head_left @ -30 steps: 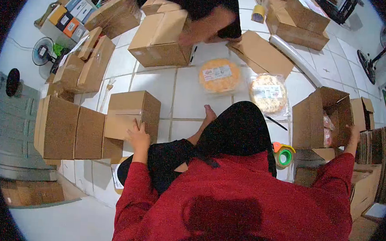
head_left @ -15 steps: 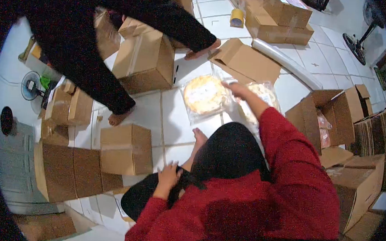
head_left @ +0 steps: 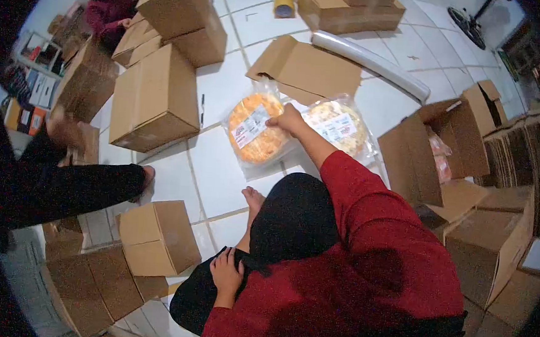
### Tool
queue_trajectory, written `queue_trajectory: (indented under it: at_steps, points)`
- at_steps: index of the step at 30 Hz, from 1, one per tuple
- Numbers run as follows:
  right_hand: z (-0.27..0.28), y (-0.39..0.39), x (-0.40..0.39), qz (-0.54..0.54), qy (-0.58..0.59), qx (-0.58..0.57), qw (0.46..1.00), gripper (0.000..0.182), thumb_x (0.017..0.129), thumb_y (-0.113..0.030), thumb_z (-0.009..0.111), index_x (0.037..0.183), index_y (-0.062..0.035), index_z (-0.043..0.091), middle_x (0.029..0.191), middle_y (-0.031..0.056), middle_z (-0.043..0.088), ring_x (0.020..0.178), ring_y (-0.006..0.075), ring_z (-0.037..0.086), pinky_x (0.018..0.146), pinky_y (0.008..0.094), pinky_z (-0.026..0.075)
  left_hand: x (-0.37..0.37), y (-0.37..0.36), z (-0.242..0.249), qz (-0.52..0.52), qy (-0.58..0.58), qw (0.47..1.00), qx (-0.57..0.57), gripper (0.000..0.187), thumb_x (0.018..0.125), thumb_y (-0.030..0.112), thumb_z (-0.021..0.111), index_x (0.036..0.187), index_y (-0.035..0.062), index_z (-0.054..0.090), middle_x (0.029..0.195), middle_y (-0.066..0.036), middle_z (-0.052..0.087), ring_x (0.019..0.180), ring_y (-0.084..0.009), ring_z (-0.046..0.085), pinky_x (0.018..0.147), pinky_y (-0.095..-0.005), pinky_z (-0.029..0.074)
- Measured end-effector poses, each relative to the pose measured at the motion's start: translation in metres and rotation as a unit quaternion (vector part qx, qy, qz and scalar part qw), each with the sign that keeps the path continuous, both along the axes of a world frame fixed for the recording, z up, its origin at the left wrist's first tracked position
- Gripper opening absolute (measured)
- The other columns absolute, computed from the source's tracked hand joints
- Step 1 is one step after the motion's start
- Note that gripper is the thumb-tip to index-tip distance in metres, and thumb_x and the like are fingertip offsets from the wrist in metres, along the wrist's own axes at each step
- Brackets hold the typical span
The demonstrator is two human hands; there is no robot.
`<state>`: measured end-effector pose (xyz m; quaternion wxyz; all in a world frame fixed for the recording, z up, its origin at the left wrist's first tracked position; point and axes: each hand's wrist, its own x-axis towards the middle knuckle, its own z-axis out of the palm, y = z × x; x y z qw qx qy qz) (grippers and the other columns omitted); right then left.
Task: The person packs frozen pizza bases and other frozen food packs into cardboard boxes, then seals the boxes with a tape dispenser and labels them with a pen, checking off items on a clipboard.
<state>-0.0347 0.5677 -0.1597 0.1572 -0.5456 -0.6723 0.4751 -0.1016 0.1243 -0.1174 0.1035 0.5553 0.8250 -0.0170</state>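
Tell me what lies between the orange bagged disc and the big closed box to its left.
Between the orange bagged disc and the big closed box, the head view shows bare white floor tile with a dark pen.

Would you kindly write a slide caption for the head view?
Seated on tile among cardboard boxes, right hand grips a bagged round flatbread pack; left hand rests on the knee.

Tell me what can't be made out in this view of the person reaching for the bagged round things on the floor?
- Label print on the orange round pack: too small to read in the head view.
- Right hand: its fingertips lie on the pack's edge, the grip hidden by the hand itself.
- Open box: the inside is mostly hidden by its own walls.
- Left hand rests on the dark-clothed leg; its palm is hidden.
- The head view's corners are blacked out by the lens rim.
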Motion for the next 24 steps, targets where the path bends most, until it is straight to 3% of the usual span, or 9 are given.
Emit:
queue_trajectory:
  at_steps: [2, 4, 7, 9, 11, 14, 16, 18, 24]
  points:
    - [0.023, 0.005, 0.029, -0.031, 0.029, 0.032, 0.999, 0.077, 0.047, -0.018, 0.076, 0.109, 0.0076, 0.040, 0.100, 0.0203, 0.052, 0.089, 0.0282, 0.053, 0.074, 0.0319, 0.042, 0.000, -0.002, -0.002, 0.007, 0.003, 1.000, -0.003, 0.043, 0.073, 0.027, 0.053, 0.111, 0.0087, 0.045, 0.112, -0.007, 0.046, 0.101, -0.0209, 0.043, 0.087, -0.0375, 0.029]
    - [0.029, 0.025, 0.084, -0.027, 0.242, -0.024, 0.970, 0.059, 0.055, -0.005, 0.070, 0.107, 0.0063, 0.043, 0.096, 0.0177, 0.055, 0.082, 0.0251, 0.057, 0.072, 0.0318, 0.046, 0.003, -0.002, 0.004, 0.008, 0.007, 1.000, -0.006, 0.044, 0.073, 0.027, 0.053, 0.112, 0.0089, 0.045, 0.112, -0.007, 0.046, 0.101, -0.0210, 0.043, 0.087, -0.0374, 0.029]
    - [0.049, 0.048, 0.157, -0.013, 0.221, -0.155, 0.963, 0.069, 0.058, -0.014, 0.071, 0.113, 0.0073, 0.036, 0.104, 0.0209, 0.051, 0.092, 0.0278, 0.053, 0.078, 0.0343, 0.044, 0.003, -0.002, -0.001, 0.001, 0.002, 1.000, -0.009, 0.044, 0.073, 0.027, 0.053, 0.112, 0.0095, 0.045, 0.113, -0.006, 0.046, 0.101, -0.0216, 0.043, 0.087, -0.0373, 0.028]
    - [0.114, 0.021, 0.179, 0.020, -0.109, 0.138, 0.984, 0.082, 0.057, -0.028, 0.073, 0.117, 0.0074, 0.032, 0.110, 0.0243, 0.045, 0.102, 0.0313, 0.047, 0.085, 0.0343, 0.039, 0.004, 0.001, 0.003, 0.034, -0.008, 0.999, -0.029, 0.043, 0.074, 0.028, 0.052, 0.112, 0.0088, 0.045, 0.112, -0.007, 0.046, 0.102, -0.0223, 0.043, 0.087, -0.0373, 0.028]
    - [0.142, 0.029, 0.194, -0.081, -0.112, 0.296, 0.945, 0.085, 0.059, -0.042, 0.068, 0.123, -0.0014, 0.029, 0.113, 0.0213, 0.044, 0.102, 0.0311, 0.046, 0.085, 0.0332, 0.038, 0.003, -0.001, -0.003, 0.020, -0.002, 1.000, -0.010, 0.043, 0.074, 0.028, 0.052, 0.111, 0.0081, 0.045, 0.111, -0.008, 0.047, 0.102, -0.0230, 0.043, 0.087, -0.0375, 0.028]
    - [0.227, 0.031, 0.278, -0.132, 0.020, 0.229, 0.964, 0.062, 0.068, -0.038, 0.063, 0.117, -0.0083, 0.041, 0.101, 0.0148, 0.054, 0.090, 0.0234, 0.053, 0.074, 0.0330, 0.042, 0.001, -0.007, -0.007, 0.021, -0.002, 1.000, -0.001, 0.042, 0.074, 0.028, 0.052, 0.111, 0.0077, 0.046, 0.110, -0.009, 0.048, 0.102, -0.0243, 0.044, 0.086, -0.0380, 0.030]
    - [0.212, 0.052, 0.368, -0.273, -0.209, 0.357, 0.868, 0.057, 0.066, -0.037, 0.064, 0.112, -0.0083, 0.047, 0.102, 0.0139, 0.054, 0.092, 0.0281, 0.052, 0.077, 0.0338, 0.042, 0.002, -0.007, -0.006, 0.023, -0.005, 1.000, 0.003, 0.041, 0.074, 0.027, 0.053, 0.110, 0.0077, 0.046, 0.110, -0.010, 0.048, 0.101, -0.0246, 0.044, 0.086, -0.0383, 0.030]
    - [0.162, 0.067, 0.460, -0.280, -0.471, 0.216, 0.808, 0.050, 0.068, -0.035, 0.060, 0.109, -0.0085, 0.050, 0.105, 0.0140, 0.053, 0.098, 0.0294, 0.050, 0.080, 0.0401, 0.040, 0.002, -0.007, -0.004, 0.032, -0.007, 0.999, 0.013, 0.041, 0.074, 0.027, 0.053, 0.110, 0.0078, 0.047, 0.110, -0.010, 0.048, 0.101, -0.0249, 0.045, 0.086, -0.0386, 0.030]
    - [0.165, 0.041, 0.463, -0.317, -0.444, 0.205, 0.813, 0.027, 0.073, -0.019, 0.049, 0.094, -0.0059, 0.058, 0.100, 0.0156, 0.055, 0.094, 0.0311, 0.053, 0.077, 0.0411, 0.041, 0.013, -0.012, 0.042, 0.087, -0.218, 0.962, 0.143, 0.032, 0.077, 0.011, 0.049, 0.108, 0.0014, 0.046, 0.109, -0.016, 0.047, 0.102, -0.0313, 0.044, 0.087, -0.0346, 0.035]
